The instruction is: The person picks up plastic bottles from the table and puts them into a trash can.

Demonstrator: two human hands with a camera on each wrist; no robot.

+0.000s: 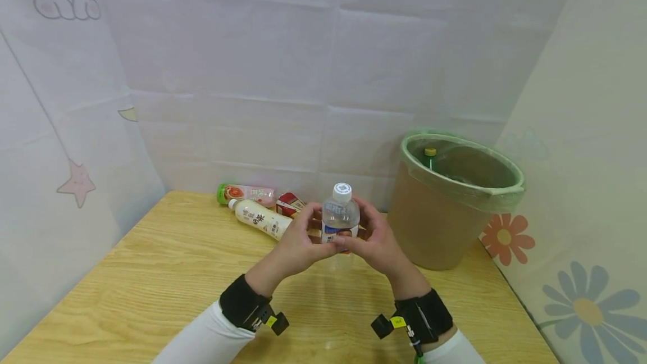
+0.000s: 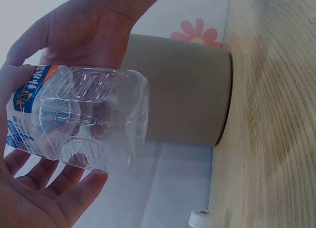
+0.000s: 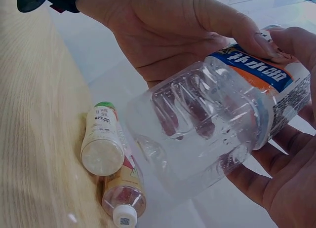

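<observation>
A clear plastic bottle (image 1: 340,219) with a white cap and a blue and orange label stands upright between both hands above the wooden table (image 1: 167,274). My left hand (image 1: 299,244) grips its left side and my right hand (image 1: 373,240) grips its right side, with the thumbs meeting on the label. In the left wrist view the empty bottle (image 2: 79,119) lies between my left palm (image 2: 34,198) and my right hand (image 2: 84,33). The right wrist view shows the bottle (image 3: 217,124) held from both sides by my right hand (image 3: 284,178) and left hand (image 3: 173,30).
A brown bin (image 1: 447,206) with a green liner stands at the right rear and holds a green bottle with a yellow cap (image 1: 430,157). Behind the hands lie a cream bottle (image 1: 258,219), a green-capped bottle (image 1: 245,192) and a small red carton (image 1: 290,204). White sheeting surrounds the table.
</observation>
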